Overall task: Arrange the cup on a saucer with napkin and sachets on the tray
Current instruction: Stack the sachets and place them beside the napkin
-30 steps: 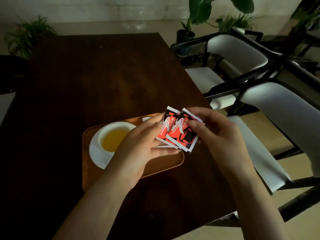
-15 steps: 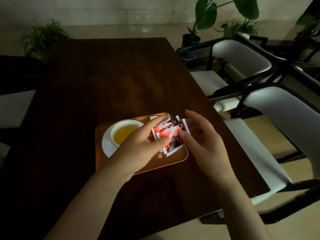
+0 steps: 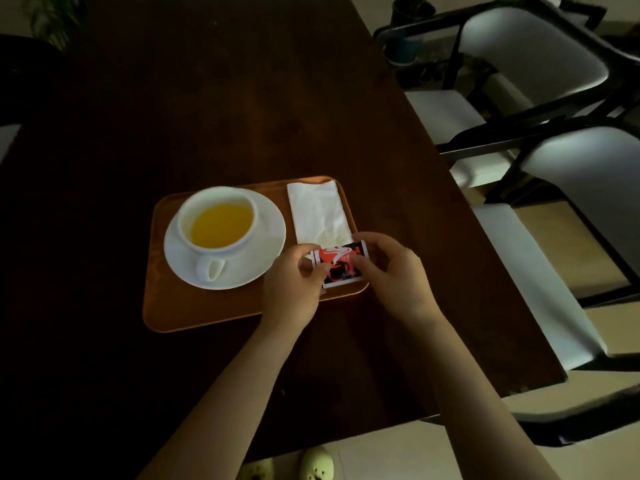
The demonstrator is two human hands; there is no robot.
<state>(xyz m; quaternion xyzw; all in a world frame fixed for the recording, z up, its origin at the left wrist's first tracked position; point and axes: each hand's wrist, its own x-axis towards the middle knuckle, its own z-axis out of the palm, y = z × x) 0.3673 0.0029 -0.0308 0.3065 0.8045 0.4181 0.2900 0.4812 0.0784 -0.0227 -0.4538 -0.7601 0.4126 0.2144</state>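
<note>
The left hand (image 3: 294,275) and right hand (image 3: 391,268) meet over the tray's 4 o'clock corner, both pinching the red, black and white sachets (image 3: 341,263). The left thumb and fingers close on the packets' 9 o'clock end; the right thumb and fingers grip the 3 o'clock end. The packets are stacked so closely that only the top face reads clearly, and how many lie under it I cannot tell. Whether they already touch the tray is also unclear.

Just at 12 o'clock from the sachets lies a folded white napkin (image 3: 320,211), flat along the tray's 3 o'clock side, its near edge tucked under the packets.

At 9 o'clock from the napkin sits a white saucer (image 3: 263,251) carrying a white cup (image 3: 194,213) of yellow liquid, handle pointing to 6 o'clock.

All of this rests on an orange rounded tray (image 3: 194,306), which sits on a dark wooden table (image 3: 207,98). At 3 o'clock from the table stand 2 white-cushioned chairs (image 3: 571,161) with black frames.
</note>
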